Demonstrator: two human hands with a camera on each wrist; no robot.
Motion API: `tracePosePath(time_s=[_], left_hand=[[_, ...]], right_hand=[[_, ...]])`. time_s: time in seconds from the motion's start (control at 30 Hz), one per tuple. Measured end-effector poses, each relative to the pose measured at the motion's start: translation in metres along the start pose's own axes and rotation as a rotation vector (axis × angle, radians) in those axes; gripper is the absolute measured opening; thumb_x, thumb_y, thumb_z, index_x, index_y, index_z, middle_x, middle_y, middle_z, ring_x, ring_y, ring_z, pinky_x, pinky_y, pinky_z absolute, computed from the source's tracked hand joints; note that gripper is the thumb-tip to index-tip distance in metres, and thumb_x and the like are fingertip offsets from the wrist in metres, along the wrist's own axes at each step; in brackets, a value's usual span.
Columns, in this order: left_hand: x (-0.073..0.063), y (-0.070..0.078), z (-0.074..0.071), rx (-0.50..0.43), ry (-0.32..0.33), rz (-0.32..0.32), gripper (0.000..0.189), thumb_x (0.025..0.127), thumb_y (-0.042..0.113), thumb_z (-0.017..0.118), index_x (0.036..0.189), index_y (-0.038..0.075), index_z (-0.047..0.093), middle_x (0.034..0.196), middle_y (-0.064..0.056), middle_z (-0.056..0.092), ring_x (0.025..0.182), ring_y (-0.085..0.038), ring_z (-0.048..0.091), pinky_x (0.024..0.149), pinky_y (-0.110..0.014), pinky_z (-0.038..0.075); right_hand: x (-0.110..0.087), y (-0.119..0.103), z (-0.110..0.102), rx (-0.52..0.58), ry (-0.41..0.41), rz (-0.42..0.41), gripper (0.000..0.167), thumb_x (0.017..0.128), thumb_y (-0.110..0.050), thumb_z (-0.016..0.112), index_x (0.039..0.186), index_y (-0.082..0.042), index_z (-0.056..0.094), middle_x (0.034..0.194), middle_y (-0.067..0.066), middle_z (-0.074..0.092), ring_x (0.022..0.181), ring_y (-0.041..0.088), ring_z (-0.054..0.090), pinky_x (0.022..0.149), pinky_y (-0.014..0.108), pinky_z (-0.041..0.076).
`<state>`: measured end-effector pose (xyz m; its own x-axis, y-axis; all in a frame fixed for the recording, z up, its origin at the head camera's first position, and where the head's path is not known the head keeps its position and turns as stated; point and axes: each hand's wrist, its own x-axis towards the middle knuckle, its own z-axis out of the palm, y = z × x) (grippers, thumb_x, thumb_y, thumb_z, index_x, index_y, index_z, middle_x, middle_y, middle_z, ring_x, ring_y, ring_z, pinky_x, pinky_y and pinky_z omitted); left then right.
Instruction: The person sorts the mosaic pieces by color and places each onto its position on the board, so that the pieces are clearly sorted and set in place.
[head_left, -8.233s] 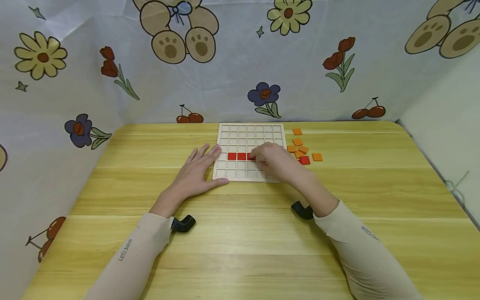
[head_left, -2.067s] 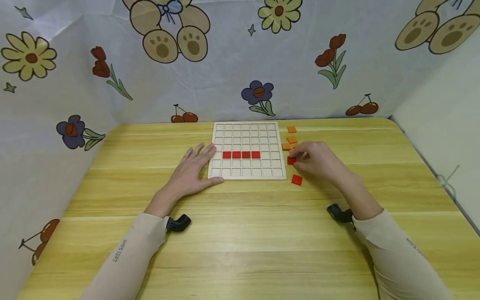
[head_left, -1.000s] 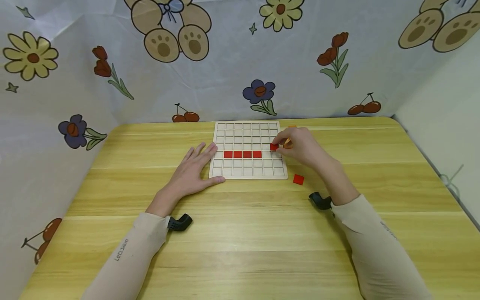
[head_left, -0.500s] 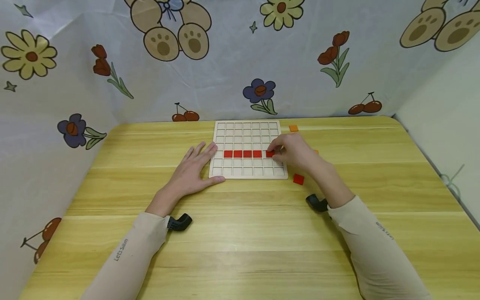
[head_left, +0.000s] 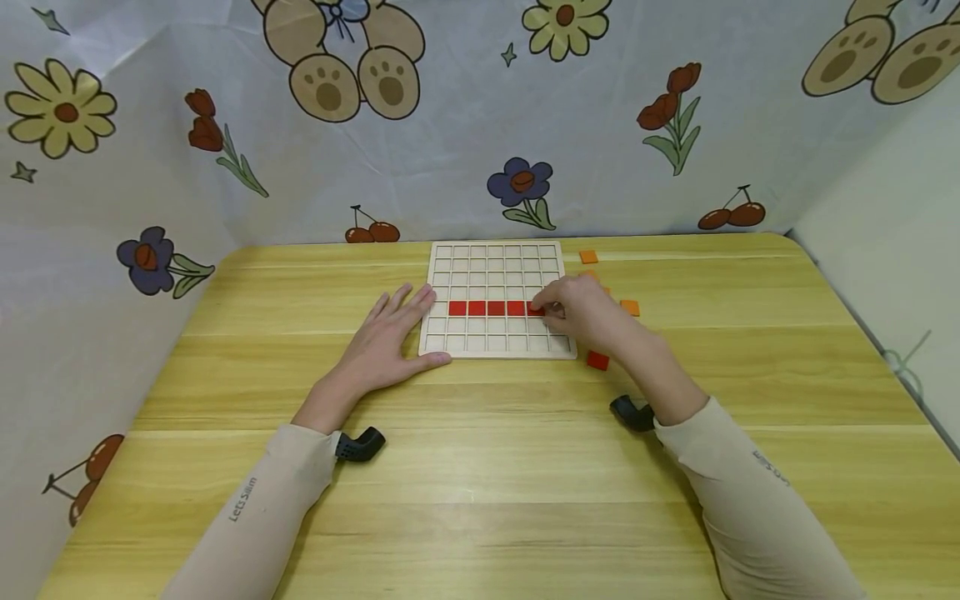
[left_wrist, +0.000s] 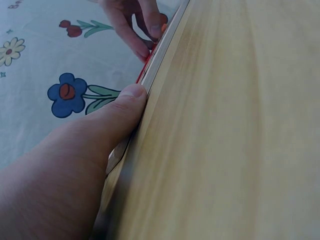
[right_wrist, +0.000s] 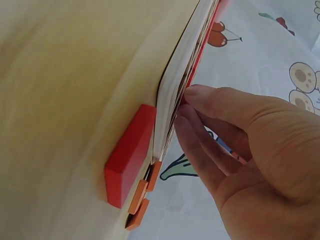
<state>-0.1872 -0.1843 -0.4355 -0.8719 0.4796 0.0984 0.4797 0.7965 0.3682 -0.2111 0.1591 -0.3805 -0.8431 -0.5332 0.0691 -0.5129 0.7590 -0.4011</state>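
A pale wooden board (head_left: 497, 343) marked with a grid of square cells lies on the table. Across one of its lower rows runs a line of red square tiles (head_left: 477, 308). My left hand (head_left: 385, 342) lies spread at the board's left edge, fingertips on the rim and thumb at the near left corner. At the right end of the line, my right hand (head_left: 592, 312) pinches another red tile (head_left: 536, 308) right beside the others; the fingers partly hide it. In the right wrist view, thumb and fingertips meet at the board's surface.
A loose red tile (head_left: 597, 361) lies off the board's near right corner. Several orange tiles (head_left: 629, 308) are scattered along the board's right side, some hidden behind my right hand. A patterned cloth (head_left: 450, 150) hangs behind the wooden table (head_left: 480, 500).
My right hand has picked up a red tile from beside the board and brought it left to the row's end. The row has grown from three visible tiles. My left hand has stayed put.
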Motion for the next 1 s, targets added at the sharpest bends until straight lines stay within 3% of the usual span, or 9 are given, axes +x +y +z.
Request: tracePosePath(time_s=[0.27, 0.37, 0.53, 1.0], left_hand=[[0.000, 0.000, 0.000, -0.001, 0.001, -0.001, 0.103, 0.092, 0.072, 0.065, 0.170, 0.019, 0.024, 0.177, 0.002, 0.021, 0.165, -0.031, 0.011, 0.135, -0.054, 0.005], [0.000, 0.000, 0.000, -0.004, -0.002, -0.001, 0.103, 0.092, 0.072, 0.065, 0.170, 0.019, 0.024, 0.177, 0.002, 0.021, 0.165, -0.031, 0.011, 0.135, -0.054, 0.005], [0.000, 0.000, 0.000, 0.003, -0.002, -0.003, 0.103, 0.092, 0.073, 0.065, 0.170, 0.020, 0.023, 0.177, 0.003, 0.020, 0.165, -0.030, 0.011, 0.135, -0.054, 0.005], [0.000, 0.001, 0.000, 0.008, -0.002, -0.005, 0.103, 0.092, 0.073, 0.064, 0.170, 0.019, 0.023, 0.177, 0.001, 0.020, 0.165, -0.032, 0.012, 0.135, -0.053, 0.004]], right_hand=[[-0.003, -0.001, -0.001, 0.008, 0.001, -0.030, 0.027, 0.093, -0.003, 0.078, 0.121, -0.002, 0.078, 0.126, 0.014, 0.075, 0.110, 0.030, 0.072, 0.094, 0.045, 0.063], [-0.005, -0.001, -0.001, 0.023, 0.015, -0.017, 0.027, 0.094, -0.007, 0.078, 0.121, -0.003, 0.078, 0.131, 0.014, 0.073, 0.110, 0.029, 0.071, 0.092, 0.043, 0.064], [-0.013, 0.002, -0.002, 0.053, 0.044, -0.007, 0.023, 0.094, -0.009, 0.079, 0.116, -0.002, 0.079, 0.127, 0.015, 0.074, 0.100, 0.027, 0.072, 0.085, 0.042, 0.065], [-0.062, 0.030, -0.015, 0.064, 0.094, 0.012, 0.021, 0.094, -0.013, 0.080, 0.113, -0.003, 0.078, 0.105, 0.010, 0.077, 0.095, 0.025, 0.072, 0.084, 0.045, 0.066]])
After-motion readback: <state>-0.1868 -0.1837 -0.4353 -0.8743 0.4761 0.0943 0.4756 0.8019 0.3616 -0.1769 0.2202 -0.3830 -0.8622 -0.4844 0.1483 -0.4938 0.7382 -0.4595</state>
